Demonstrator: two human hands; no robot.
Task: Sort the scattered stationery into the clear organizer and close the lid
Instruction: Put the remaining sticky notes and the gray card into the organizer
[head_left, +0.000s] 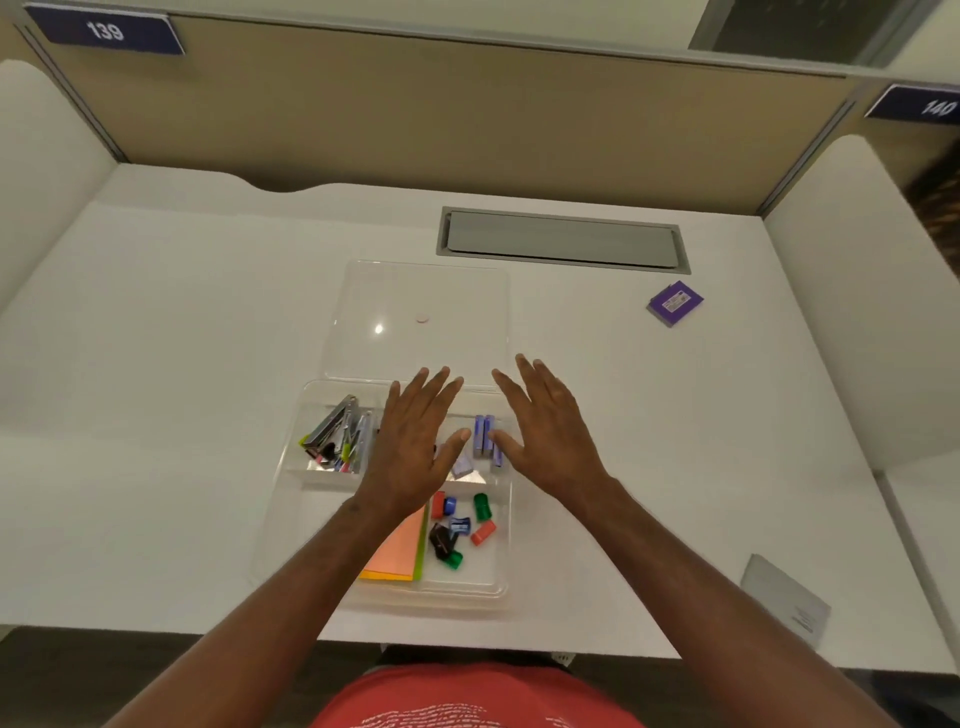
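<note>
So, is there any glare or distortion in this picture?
Head view: a small bright glare spot sits on the clear lid; wide-angle distortion curves the desk edge and the partition wall; the far right corner is blurred; both hands cast only soft shadows.

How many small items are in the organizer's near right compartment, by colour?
Red items: 2
Blue items: 2
Green items: 2
Black item: 1
Total: 7
</note>
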